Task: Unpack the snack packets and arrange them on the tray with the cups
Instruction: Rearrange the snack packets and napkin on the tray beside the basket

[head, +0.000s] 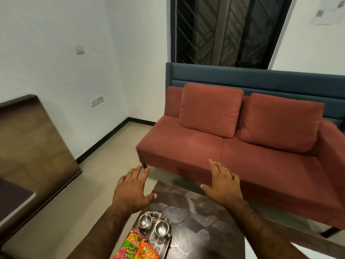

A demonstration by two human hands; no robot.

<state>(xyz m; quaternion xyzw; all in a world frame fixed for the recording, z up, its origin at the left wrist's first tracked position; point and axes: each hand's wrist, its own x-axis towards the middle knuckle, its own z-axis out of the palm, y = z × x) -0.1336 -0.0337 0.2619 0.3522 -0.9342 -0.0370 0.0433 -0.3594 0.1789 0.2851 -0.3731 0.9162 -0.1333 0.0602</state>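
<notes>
Snack packets (pixel 136 245) and cups (pixel 153 224) share a tray (pixel 166 240) on the dark table (pixel 196 212); both hands' grip released.

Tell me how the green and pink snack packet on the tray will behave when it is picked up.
The green and pink snack packet looks like thin glossy film, so it will probably flex and crinkle, and may feel slippery. It seems puffed and light for its size. It overlaps the orange packet, so lifting it may drag that one.

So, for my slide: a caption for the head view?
Both open hands, left and right, above table with cups and snack packets.
</notes>
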